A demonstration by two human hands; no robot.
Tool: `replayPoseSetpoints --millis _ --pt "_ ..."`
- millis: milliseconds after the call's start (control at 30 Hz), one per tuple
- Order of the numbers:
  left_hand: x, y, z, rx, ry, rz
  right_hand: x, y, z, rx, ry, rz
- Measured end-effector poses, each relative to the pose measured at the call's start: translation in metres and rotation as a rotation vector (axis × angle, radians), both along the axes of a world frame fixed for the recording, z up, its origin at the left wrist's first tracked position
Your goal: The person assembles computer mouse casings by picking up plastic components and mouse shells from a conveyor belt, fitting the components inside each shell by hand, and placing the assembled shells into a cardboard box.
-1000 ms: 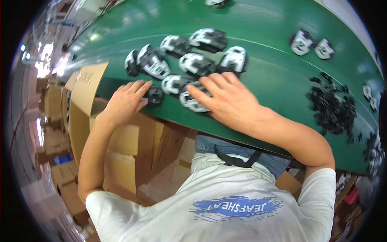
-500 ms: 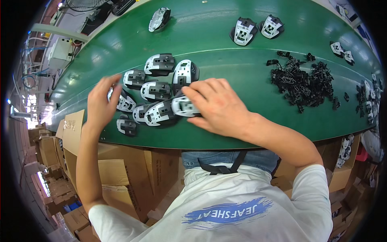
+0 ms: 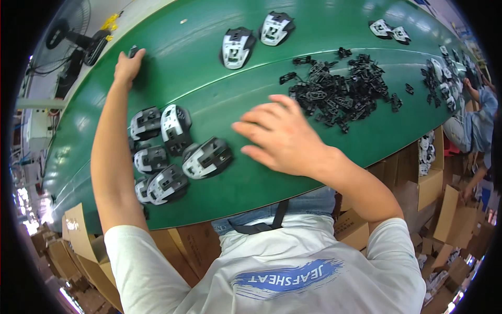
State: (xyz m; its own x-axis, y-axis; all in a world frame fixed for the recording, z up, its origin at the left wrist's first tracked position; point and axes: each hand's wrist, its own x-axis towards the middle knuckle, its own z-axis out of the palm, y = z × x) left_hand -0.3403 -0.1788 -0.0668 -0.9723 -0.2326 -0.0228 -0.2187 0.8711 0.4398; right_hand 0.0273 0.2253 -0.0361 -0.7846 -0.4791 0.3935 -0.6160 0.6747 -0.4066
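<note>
The long green worktop (image 3: 209,99) has a smooth, semi-glossy surface, reflecting in pale streaks toward its far edge. The rounded white-and-black shells (image 3: 208,158) by its near edge look like moulded plastic — white parts smooth with a soft sheen, black parts duller. The heaped small black openwork pieces (image 3: 340,94) look plastic too. Below the near edge, brown cardboard cartons (image 3: 351,230) are matt; the white shirt (image 3: 209,293) is soft, creased cloth — the blue jeans (image 3: 308,201), denim.

A black electric fan with a wire guard (image 3: 57,34) stands past the upper-left edge of the long, smooth green table (image 3: 261,186), near a bright yellow item (image 3: 110,22). Open brown cardboard boxes (image 3: 430,193) crowd the right side, close to a co-worker in light blue clothing (image 3: 487,107).
</note>
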Motion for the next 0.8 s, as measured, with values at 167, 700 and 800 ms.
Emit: replayPoseSetpoints --millis 167,700,800 --pt "0.044 0.04 0.051 0.579 -0.06 -0.064 0.02 0.085 0.016 0.084 0.093 -0.405" --pt "0.372 0.171 0.124 0.98 -0.282 -0.503 -0.056 0.061 0.016 0.16 0.081 -0.292" --pt "0.4 0.182 0.103 1.109 -0.39 -0.414 -0.024 0.044 0.031 -0.25 -0.003 -0.227"
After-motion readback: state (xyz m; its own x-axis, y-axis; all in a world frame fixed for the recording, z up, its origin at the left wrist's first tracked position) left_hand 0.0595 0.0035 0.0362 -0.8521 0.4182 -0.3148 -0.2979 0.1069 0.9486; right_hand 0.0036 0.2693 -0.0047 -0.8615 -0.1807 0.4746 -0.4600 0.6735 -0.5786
